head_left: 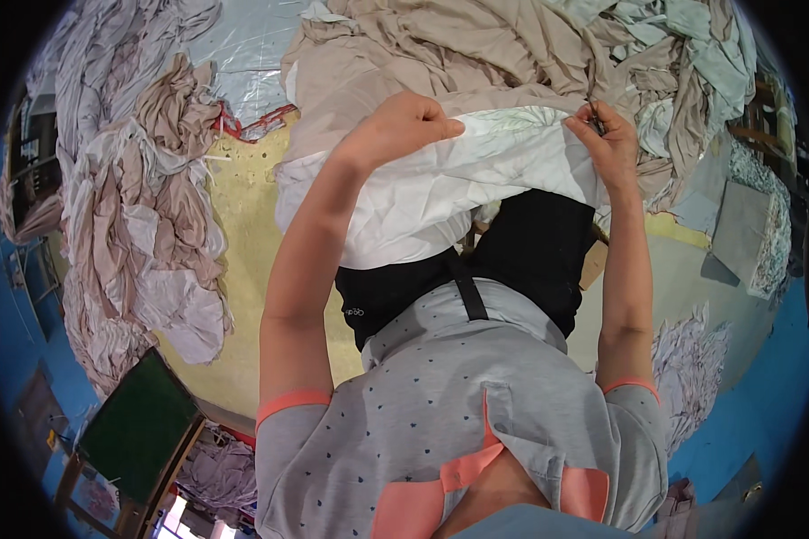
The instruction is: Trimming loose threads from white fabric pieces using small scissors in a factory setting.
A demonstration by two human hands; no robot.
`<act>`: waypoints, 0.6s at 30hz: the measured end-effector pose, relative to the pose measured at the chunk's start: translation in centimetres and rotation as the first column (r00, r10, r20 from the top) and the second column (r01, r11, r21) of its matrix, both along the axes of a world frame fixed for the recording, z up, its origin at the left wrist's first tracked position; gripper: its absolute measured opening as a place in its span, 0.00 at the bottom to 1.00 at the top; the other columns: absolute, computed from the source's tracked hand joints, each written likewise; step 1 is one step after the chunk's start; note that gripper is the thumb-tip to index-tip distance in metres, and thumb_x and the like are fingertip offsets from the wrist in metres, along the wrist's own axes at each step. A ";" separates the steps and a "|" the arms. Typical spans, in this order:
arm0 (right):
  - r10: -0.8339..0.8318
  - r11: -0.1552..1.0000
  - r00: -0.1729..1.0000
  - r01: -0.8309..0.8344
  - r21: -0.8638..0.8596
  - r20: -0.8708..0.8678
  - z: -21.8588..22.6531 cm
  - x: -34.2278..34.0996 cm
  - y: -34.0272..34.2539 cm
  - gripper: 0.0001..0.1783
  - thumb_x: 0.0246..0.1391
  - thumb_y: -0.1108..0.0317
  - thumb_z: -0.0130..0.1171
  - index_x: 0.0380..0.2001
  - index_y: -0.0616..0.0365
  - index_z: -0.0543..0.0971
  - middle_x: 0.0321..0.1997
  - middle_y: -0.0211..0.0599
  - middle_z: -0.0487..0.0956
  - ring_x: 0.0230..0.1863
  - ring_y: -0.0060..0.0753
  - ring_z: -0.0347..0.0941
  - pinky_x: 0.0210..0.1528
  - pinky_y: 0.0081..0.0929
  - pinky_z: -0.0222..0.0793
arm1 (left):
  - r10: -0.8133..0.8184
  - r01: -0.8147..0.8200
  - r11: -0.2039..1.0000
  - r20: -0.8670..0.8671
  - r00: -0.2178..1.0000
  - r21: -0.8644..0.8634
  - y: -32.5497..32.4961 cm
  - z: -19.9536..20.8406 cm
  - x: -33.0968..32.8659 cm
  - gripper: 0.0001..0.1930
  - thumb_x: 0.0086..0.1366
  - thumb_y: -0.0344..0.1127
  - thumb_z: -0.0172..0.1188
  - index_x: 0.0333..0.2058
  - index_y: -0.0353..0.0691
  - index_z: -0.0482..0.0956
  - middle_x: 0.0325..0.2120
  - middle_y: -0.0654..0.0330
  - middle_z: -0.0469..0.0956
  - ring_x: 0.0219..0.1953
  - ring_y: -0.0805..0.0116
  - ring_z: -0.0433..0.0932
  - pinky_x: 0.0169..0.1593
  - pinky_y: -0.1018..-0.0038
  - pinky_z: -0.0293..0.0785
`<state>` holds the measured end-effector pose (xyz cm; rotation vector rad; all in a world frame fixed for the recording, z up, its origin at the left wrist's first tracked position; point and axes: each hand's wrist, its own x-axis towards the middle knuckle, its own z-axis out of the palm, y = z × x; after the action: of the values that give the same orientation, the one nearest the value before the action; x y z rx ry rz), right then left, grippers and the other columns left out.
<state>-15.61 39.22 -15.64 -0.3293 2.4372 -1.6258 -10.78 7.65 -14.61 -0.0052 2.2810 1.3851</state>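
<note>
At the frame's upper centre, the left hand (pixel 407 128) pinches white cloth (pixel 404 211) lying over black trousers (pixel 535 242), while the right hand (pixel 613 145), gripping a small dark tool (pixel 595 117), touches its right end.

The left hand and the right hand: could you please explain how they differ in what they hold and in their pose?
The left hand pinches the white cloth and shows no tool; the right hand holds a small dark tool by the cloth's edge.
The left forearm slants inward, while the right forearm stands nearly upright in the picture.
Both hands are bare and at the cloth's upper edge.
</note>
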 end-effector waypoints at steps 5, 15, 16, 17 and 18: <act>-0.090 0.991 0.954 0.115 0.074 -0.287 0.1 1.5 -1.9 0.08 0.46 0.76 0.65 0.30 0.61 0.77 0.29 0.25 0.74 0.29 0.16 0.66 0.33 0.15 0.62 | -0.005 -0.130 0.915 0.333 0.943 0.382 0.6 -0.2 0.4 0.12 0.57 0.37 0.65 0.19 0.38 0.76 0.15 0.74 0.63 0.20 0.85 0.57 0.23 0.81 0.53; 0.129 0.986 0.977 -0.145 -0.086 -0.168 2.5 7.3 -10.0 0.12 0.42 0.81 0.65 0.34 0.64 0.80 0.34 0.34 0.77 0.31 0.22 0.72 0.30 0.19 0.67 | 0.073 -0.280 0.799 0.377 0.923 0.532 1.3 0.1 2.1 0.11 0.59 0.35 0.63 0.29 0.31 0.80 0.18 0.69 0.73 0.20 0.85 0.65 0.23 0.84 0.59; 0.143 0.986 0.971 -0.157 -0.060 -0.190 2.5 7.3 -10.1 0.10 0.43 0.81 0.65 0.33 0.64 0.80 0.32 0.34 0.77 0.30 0.22 0.72 0.30 0.19 0.67 | 0.102 -0.297 0.782 0.357 0.928 0.548 1.4 0.2 2.3 0.11 0.60 0.35 0.63 0.30 0.30 0.81 0.19 0.68 0.74 0.20 0.84 0.67 0.23 0.84 0.60; 0.157 0.985 0.964 -0.168 -0.033 -0.213 2.5 7.3 -10.1 0.09 0.43 0.80 0.64 0.32 0.64 0.80 0.31 0.34 0.77 0.28 0.22 0.72 0.29 0.19 0.67 | 0.104 -0.299 0.782 0.357 0.928 0.548 1.5 0.4 2.5 0.11 0.60 0.35 0.63 0.30 0.30 0.81 0.19 0.68 0.74 0.20 0.84 0.67 0.23 0.84 0.60; 0.158 0.985 0.964 -0.168 -0.032 -0.213 2.5 7.3 -10.1 0.09 0.43 0.80 0.64 0.32 0.64 0.80 0.31 0.34 0.77 0.28 0.22 0.72 0.29 0.19 0.67 | 0.110 -0.293 0.783 0.341 0.934 0.549 1.6 0.6 2.5 0.11 0.59 0.35 0.63 0.31 0.29 0.81 0.19 0.67 0.75 0.20 0.83 0.67 0.23 0.83 0.60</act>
<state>-8.30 29.08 -13.17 -0.7249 2.4421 -1.6579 -8.25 9.30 -14.04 -0.2477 1.5591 2.0153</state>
